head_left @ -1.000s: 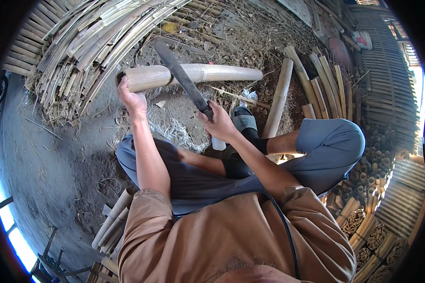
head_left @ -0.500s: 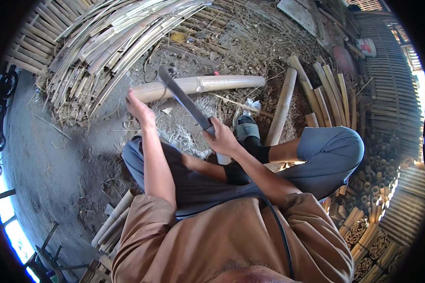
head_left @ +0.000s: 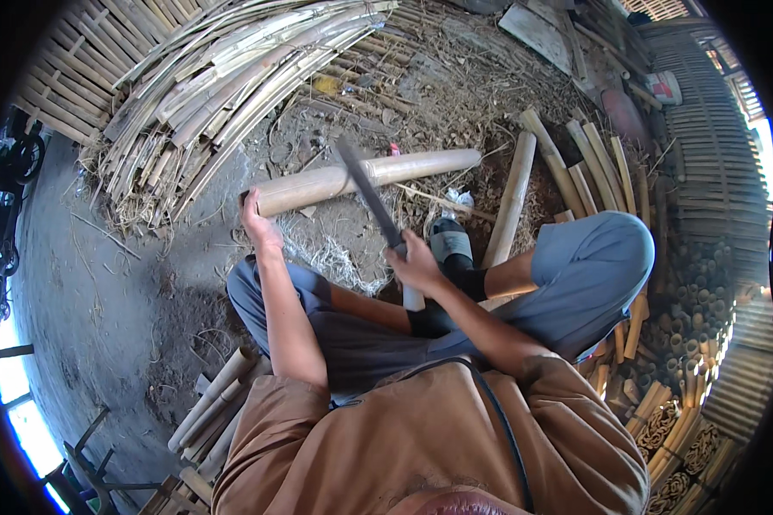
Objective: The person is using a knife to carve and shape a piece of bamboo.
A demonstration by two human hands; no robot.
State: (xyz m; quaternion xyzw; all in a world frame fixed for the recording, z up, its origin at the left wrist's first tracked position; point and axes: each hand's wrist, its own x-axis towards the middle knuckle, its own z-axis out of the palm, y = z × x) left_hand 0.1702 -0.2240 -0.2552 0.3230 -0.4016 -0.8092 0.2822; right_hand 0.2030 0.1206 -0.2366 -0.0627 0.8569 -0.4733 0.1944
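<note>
My left hand [head_left: 259,225] is closed round the left end of a thick bamboo pole [head_left: 305,190], which lies across in front of me and tapers to the right. A machete [head_left: 371,194] with a long dark blade is gripped in my right hand [head_left: 416,262]. Its blade slants up and to the left, passing over the middle of the pole in this view; I cannot tell whether it touches the bamboo. The blade tip is slightly blurred. Beneath my right hand a pale cylindrical piece [head_left: 413,296] shows in part.
Split bamboo strips [head_left: 223,77] are heaped at the far left. Another bamboo pole [head_left: 513,202] lies beyond my sandalled foot [head_left: 452,243], with several upright pieces [head_left: 588,167] to its right. Cut bamboo tubes [head_left: 691,326] are stacked at the right. More poles [head_left: 215,390] lie near my left elbow.
The pole's left end has shifted right and nearer to me, along with my left hand. My right hand and the machete have moved right, the blade now steeper.
</note>
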